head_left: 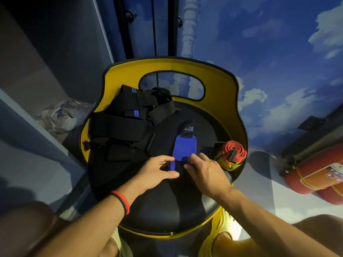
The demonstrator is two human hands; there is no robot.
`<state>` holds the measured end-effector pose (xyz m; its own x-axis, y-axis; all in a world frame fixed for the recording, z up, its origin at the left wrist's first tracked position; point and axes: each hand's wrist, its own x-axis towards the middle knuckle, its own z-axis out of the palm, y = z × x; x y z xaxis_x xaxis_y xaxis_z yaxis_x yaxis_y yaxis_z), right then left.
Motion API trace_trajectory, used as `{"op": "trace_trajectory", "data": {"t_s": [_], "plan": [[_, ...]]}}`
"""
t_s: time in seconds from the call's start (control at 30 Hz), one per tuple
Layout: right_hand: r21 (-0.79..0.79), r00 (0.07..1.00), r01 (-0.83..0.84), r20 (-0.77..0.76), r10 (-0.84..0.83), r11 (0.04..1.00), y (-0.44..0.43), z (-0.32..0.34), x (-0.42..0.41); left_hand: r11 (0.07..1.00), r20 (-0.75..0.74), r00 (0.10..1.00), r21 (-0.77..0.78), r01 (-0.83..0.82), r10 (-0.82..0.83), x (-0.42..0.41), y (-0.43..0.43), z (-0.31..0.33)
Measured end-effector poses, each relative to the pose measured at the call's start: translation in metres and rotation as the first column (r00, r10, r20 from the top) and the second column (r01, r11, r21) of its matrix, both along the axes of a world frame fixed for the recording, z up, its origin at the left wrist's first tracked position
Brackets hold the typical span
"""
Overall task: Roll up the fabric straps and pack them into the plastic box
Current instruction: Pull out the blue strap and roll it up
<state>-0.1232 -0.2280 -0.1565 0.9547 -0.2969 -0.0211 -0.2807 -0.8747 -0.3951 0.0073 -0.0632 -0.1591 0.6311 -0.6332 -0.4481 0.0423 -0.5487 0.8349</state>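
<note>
Bare knees (pixel 24 230) frame the near edge. Mid-seat (pixel 163 204), the blue strap (pixel 184 147) lies flat. The left hand (pixel 157 169) pinches its rolled near end and the right hand (pixel 206 171) grips its near corner. Black straps (pixel 118 123) pile far left. A red roll (pixel 233 151) sits at the right rim.

Probably a themed indoor venue: cloud-painted wall (pixel 278 52), yellow chair (pixel 222 86), 2 red fire extinguishers (pixel 313 175).

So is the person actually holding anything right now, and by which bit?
The blue strap, at its near end: the left hand pinches the rolled part between thumb and fingers; the right hand touches the edge beside it.
</note>
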Motion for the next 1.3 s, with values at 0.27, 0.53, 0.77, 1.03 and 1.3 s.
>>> {"op": "trace_trajectory", "data": {"t_s": [0.27, 0.53, 0.77, 1.03, 1.3], "plan": [[-0.086, 0.987, -0.036, -0.161, 0.021, 0.996, -0.012, 0.004, -0.002, 0.997, 0.074, 0.994, -0.004, -0.081, 0.081, -0.002, -0.013, 0.005], [0.188, 0.991, -0.04, -0.119, 0.063, 0.981, -0.021, 0.006, -0.002, 0.992, 0.136, 0.99, 0.111, -0.06, 0.044, 0.005, -0.018, 0.009], [0.266, 0.965, 0.039, -0.261, 0.033, 0.963, -0.016, 0.006, -0.002, 0.975, 0.157, 0.988, 0.222, -0.028, -0.008, 0.002, -0.02, 0.019], [0.262, 0.969, 0.121, -0.242, -0.056, 0.957, -0.011, -0.005, 0.0, 0.986, 0.168, 0.98, 0.148, 0.078, -0.103, -0.002, -0.016, 0.019], [0.131, 0.992, -0.025, -0.116, 0.04, 0.991, -0.013, -0.004, -0.007, 0.993, 0.228, 0.974, 0.116, -0.014, -0.013, -0.003, -0.015, 0.007]]}}
